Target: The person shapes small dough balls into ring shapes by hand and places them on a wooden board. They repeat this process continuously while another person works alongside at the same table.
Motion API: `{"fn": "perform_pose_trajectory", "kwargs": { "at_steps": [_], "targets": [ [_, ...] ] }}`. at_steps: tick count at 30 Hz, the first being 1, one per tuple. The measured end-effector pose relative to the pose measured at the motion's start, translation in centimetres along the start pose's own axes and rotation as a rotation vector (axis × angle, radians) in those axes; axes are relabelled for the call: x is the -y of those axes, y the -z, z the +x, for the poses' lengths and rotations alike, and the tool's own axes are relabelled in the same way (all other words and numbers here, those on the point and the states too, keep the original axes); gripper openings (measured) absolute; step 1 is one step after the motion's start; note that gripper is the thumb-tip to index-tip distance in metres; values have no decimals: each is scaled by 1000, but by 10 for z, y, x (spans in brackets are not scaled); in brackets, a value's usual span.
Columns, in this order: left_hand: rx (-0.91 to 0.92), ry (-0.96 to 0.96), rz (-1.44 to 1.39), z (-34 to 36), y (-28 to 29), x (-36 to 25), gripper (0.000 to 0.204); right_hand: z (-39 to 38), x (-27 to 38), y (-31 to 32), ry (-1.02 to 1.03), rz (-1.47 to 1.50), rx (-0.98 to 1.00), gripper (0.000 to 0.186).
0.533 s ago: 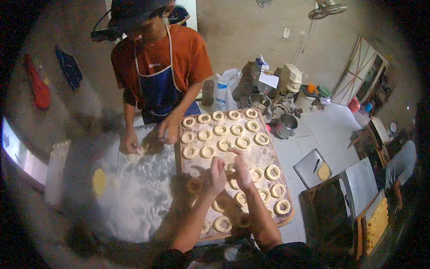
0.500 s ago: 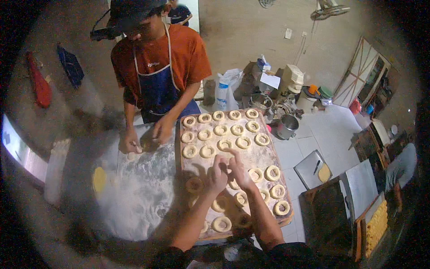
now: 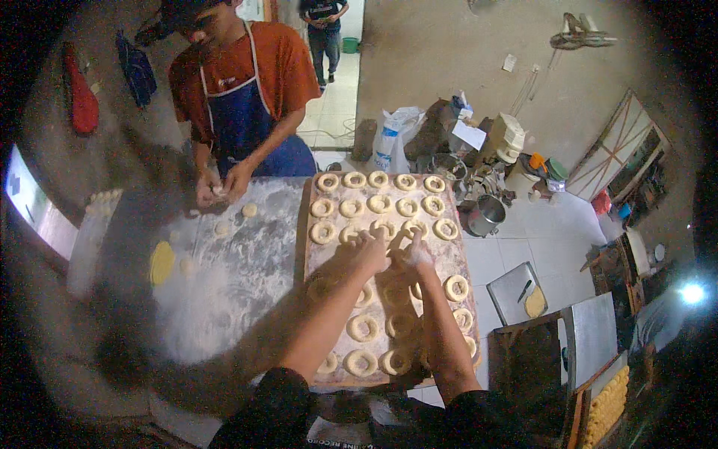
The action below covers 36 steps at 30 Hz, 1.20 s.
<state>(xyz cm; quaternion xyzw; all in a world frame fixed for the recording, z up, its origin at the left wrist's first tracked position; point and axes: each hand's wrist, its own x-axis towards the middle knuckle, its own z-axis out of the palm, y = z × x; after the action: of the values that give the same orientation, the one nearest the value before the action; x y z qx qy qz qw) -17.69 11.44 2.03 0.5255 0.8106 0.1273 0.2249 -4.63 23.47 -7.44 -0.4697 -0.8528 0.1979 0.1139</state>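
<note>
Rows of pale dough rings (image 3: pixel 363 328) lie on a floured wooden board (image 3: pixel 336 280). My left hand (image 3: pixel 372 253) reaches over the third row from the back, fingers apart, its fingertips at a ring (image 3: pixel 384 229). Close beside it, my right hand (image 3: pixel 419 253) has its fingers spread at the neighbouring ring (image 3: pixel 413 228). I see no dough lifted in either hand, though the fingers partly cover the rings beneath. Some rings on the near part of the board are hidden by my forearms or lie in their shadow.
Left of the board is a floured table (image 3: pixel 247 262) with small dough pieces (image 3: pixel 249 211) and a yellow dough slab (image 3: pixel 162 262). Across it, an aproned co-worker (image 3: pixel 243 120) handles dough. Right: a metal pot (image 3: pixel 486 215) and a tray (image 3: pixel 508 308) with a knife.
My hands were together over the board's middle; now they are apart and farther forward at the third row. The co-worker's hands have come together. The view has shifted.
</note>
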Motion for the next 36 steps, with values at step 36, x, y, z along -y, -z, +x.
{"fn": "perform_pose_trajectory", "kwargs": {
  "at_steps": [36],
  "targets": [
    [-977,137,-986,-303,113,434,26,-128,551,-150,724,808,649,39]
  ]
}}
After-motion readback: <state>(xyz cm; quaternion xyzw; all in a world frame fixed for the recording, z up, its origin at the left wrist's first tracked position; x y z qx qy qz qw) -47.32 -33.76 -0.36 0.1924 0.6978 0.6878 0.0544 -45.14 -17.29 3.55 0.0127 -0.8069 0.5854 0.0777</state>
